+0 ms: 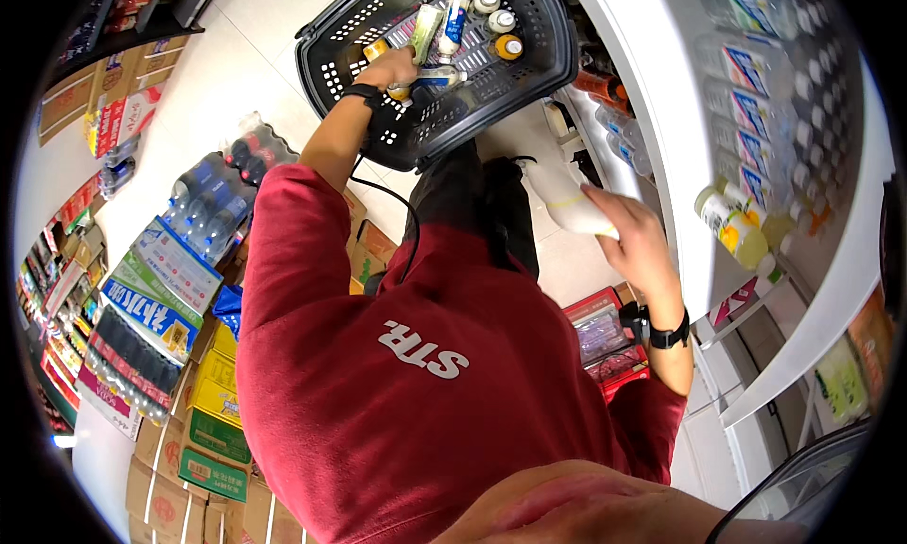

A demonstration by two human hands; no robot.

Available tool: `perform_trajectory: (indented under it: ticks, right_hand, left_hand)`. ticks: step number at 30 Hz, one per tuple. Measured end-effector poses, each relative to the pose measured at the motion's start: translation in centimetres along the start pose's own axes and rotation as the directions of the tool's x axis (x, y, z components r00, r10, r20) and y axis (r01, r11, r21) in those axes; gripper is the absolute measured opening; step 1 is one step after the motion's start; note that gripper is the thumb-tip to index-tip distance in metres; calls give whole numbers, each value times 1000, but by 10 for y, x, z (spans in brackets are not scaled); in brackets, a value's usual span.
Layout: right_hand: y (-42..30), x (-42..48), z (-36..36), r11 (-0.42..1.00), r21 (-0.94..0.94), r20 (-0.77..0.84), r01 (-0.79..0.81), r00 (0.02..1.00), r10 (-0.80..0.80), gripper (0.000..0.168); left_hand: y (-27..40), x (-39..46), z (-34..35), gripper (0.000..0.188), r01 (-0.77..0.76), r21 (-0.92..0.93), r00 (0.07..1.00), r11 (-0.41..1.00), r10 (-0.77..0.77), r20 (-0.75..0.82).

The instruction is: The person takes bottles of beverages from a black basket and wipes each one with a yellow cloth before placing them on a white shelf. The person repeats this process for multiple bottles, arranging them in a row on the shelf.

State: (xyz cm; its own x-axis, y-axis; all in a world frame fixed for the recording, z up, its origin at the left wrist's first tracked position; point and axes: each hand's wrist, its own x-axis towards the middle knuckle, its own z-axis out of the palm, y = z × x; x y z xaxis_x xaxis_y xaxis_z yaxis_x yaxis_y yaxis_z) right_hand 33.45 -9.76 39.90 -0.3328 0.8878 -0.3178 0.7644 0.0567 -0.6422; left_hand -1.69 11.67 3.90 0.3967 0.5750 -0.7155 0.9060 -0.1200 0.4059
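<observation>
My left hand (391, 69) reaches into a black plastic shopping basket (312, 83), its fingers closed around the lower end of a pale green bottle (426, 32). Beside that hand lie a blue-and-white bottle (436, 77) and an orange-yellow bottle (376, 48). Another blue-and-white bottle (453, 26) leans near the basket's middle. White-capped bottles (501, 21) and an orange bottle (509, 47) stand at its right end. Off to the right, outside the basket, my right hand (631, 239) grips a white bottle-like container (567, 196), blurred, with a yellow stripe.
A white-edged refrigerated shelf (655, 118) curves along the right, holding rows of clear bottles (751, 111) and yellow-labelled bottles (733, 221). To the left are shrink-wrapped bottle packs (209, 204) and stacked cartons (166, 282). A red box (602, 331) lies low by my right forearm.
</observation>
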Motion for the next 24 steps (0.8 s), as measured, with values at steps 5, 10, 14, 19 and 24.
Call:
perform_trajectory:
  ticks: [5,10,14,19,24]
  right_hand:
    - [15,23,22,983,91,121,-157,982,145,52]
    - [33,37,36,981,14,178,-191,966,185,53]
    - [43,45,40,972,4,214,-234,950,228,54]
    - [57,52,43,968,-1,231,-252,942,245,53]
    - [62,49,41,967,49,230,-249,945,232,52]
  left_hand:
    - [-20,53,40,40,9,101,989,995,-23,143]
    - [-36,107,69,34,0,94,958,996,-27,285]
    - [-48,123,117,21,-116,249,993,962,102,66]
    - [-50,133,146,19,-208,453,977,867,210,47]
    - [-48,115,103,22,-266,441,964,857,249,97]
